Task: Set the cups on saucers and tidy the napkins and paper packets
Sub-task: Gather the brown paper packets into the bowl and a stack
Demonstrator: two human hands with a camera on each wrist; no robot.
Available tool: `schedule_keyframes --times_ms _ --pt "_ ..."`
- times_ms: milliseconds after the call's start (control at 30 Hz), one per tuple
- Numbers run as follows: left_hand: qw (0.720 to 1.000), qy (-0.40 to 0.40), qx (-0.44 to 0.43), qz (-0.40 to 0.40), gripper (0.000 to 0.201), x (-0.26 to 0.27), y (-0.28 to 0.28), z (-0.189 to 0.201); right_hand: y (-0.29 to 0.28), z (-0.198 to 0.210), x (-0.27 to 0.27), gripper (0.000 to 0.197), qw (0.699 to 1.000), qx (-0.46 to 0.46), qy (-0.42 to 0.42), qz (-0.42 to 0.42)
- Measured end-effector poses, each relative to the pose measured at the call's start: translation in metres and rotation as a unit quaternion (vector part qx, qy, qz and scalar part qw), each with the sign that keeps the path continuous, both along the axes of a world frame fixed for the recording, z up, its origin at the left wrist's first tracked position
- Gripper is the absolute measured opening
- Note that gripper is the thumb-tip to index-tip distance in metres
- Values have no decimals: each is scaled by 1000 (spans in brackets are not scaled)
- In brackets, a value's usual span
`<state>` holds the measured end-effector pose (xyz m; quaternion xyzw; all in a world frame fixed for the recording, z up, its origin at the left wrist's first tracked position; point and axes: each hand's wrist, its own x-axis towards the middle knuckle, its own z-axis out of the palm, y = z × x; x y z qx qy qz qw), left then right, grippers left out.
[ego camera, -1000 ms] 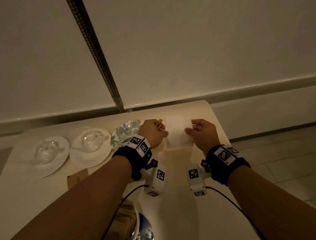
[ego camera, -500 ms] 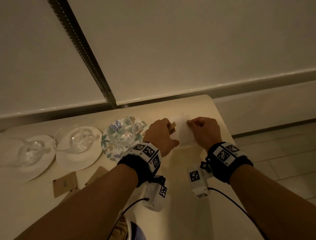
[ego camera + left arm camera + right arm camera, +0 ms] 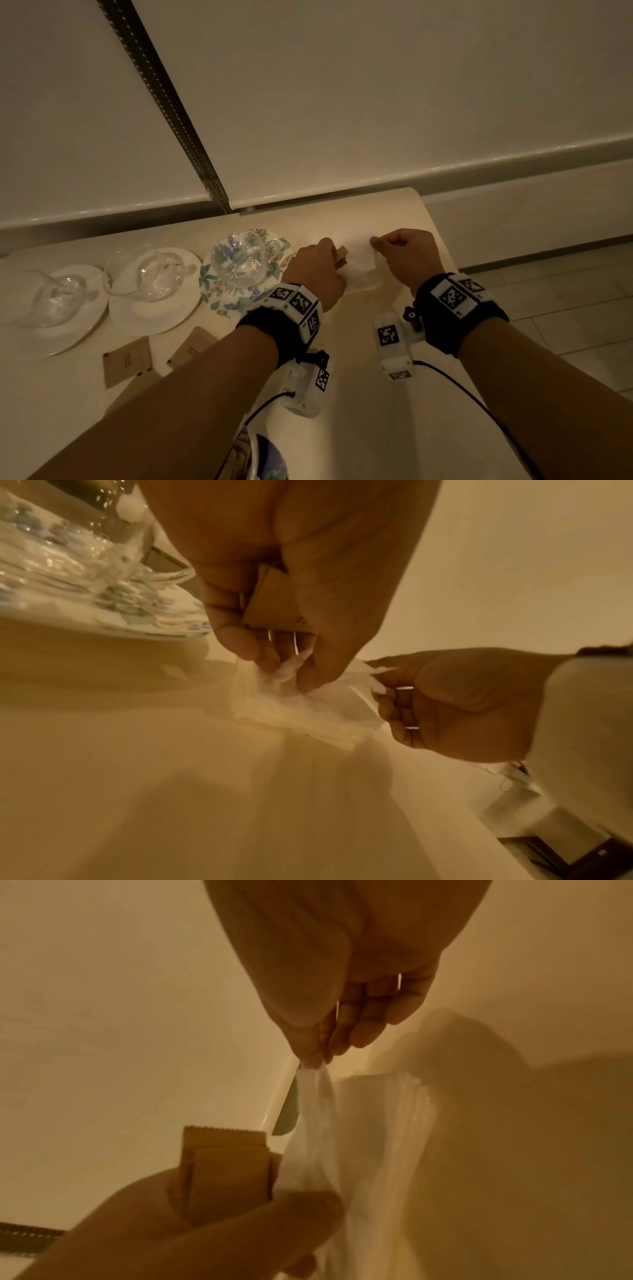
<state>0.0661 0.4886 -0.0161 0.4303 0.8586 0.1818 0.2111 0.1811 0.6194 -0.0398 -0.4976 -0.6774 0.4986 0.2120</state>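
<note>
- The left hand is curling around brown paper packets at the far right of the table.
- The right hand is pinching the top of a white napkin lying between the two hands.
- Three glass cups are sitting on saucers in a row to the left: one on a floral saucer, two on white saucers.
- Two more brown packets are lying flat near the left forearm.

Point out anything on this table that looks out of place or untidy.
Brown paper packets lie loose and at odd angles on the table in front of the saucers, not gathered. The top napkin is pulled up off its stack, pinched by the right hand and the left hand, which also grips packets.
</note>
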Motion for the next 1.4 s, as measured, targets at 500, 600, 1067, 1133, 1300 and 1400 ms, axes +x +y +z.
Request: schedule_keyframes --times_ms 500,600,1067,1133,1300,1400 --pt "999 -40 5 18 51 1 -7 0 -19 3 19 18 995 -7 -71 68" --pt "999 -49 -5 15 53 0 -9 2 -19 4 25 16 993 18 -101 61" --pt "996 -16 29 79 32 0 -5 3 -23 5 5 47 981 80 -108 141" --pt "996 -20 28 88 27 0 -4 6 -24 7 -1 49 980 63 -93 164" --pt "995 -18 28 91 17 -1 -3 11 -27 10 -10 56 984 1 -66 165" --pt "996 -25 15 88 10 0 -1 13 -29 7 -13 58 986 -19 -51 157"
